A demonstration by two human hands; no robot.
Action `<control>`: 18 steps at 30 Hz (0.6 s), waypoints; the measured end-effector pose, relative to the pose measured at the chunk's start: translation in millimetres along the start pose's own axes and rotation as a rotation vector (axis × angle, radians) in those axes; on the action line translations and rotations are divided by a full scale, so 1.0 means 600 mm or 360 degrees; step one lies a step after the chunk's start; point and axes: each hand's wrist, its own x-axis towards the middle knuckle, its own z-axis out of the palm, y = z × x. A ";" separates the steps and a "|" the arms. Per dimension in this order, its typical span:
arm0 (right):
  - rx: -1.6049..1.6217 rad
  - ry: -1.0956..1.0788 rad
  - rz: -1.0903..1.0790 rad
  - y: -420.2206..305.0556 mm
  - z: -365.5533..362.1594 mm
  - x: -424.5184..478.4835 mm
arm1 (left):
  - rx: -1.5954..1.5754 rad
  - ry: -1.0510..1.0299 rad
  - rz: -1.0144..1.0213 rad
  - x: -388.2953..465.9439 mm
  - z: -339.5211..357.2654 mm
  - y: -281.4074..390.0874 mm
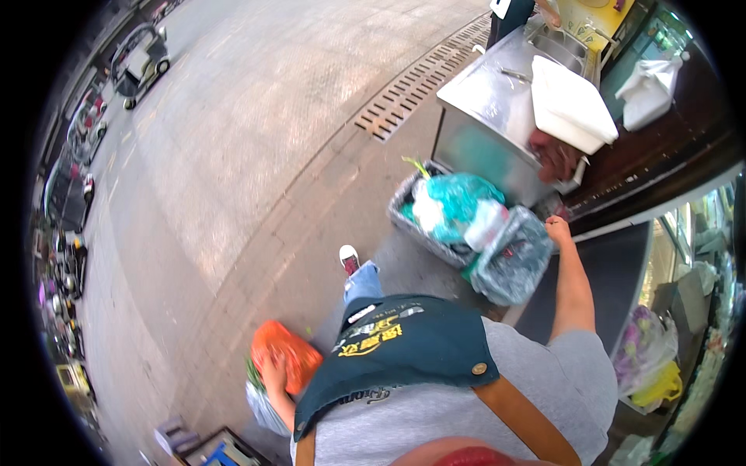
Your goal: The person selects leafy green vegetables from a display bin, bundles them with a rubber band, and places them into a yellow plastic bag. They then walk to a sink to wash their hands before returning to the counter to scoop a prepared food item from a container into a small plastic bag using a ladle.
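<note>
Low at my left side, my left hand (273, 370) grips an orange plastic bag (297, 355) with full, bulging sides. Just below it hangs a pale plastic bag (263, 408) with green leaves showing at its top; whether the same hand bears it is unclear. My right hand (558, 230) reaches forward with curled fingers, close to the edge of a dark panel (600, 279). What lies inside those fingers is too small to tell. Beside that hand stands a bin lined with a grey bag (516, 262). Another lined bin (408, 215) holds a teal plastic bag (466, 201) and white waste.
Ahead on the right, a steel counter (478, 110) carries a white plastic tub (568, 105) and a sink (559, 49), where another person's hand (548, 14) shows. A slotted drain grate (425, 76) edges the pavement. Parked scooters (70, 262) line the far left.
</note>
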 end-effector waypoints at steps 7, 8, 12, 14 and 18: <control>0.0399 -0.0193 -0.0285 -0.419 0.030 0.138 | 0.0572 0.0234 0.0631 0.636 -0.093 0.349; 0.0470 -0.0076 -0.0351 -0.467 0.034 0.155 | 0.0544 0.0374 0.0961 0.743 -0.104 0.451; 0.0703 0.0350 -0.0143 -0.593 -0.072 0.193 | 0.0048 0.0157 0.1719 0.906 -0.142 0.972; 0.0939 0.0566 0.0098 -0.596 -0.093 0.243 | -0.0075 0.0027 0.1939 0.937 -0.128 1.164; 0.1986 0.0876 0.0091 -0.613 -0.115 0.395 | -0.0230 -0.0046 0.2107 0.985 -0.018 1.399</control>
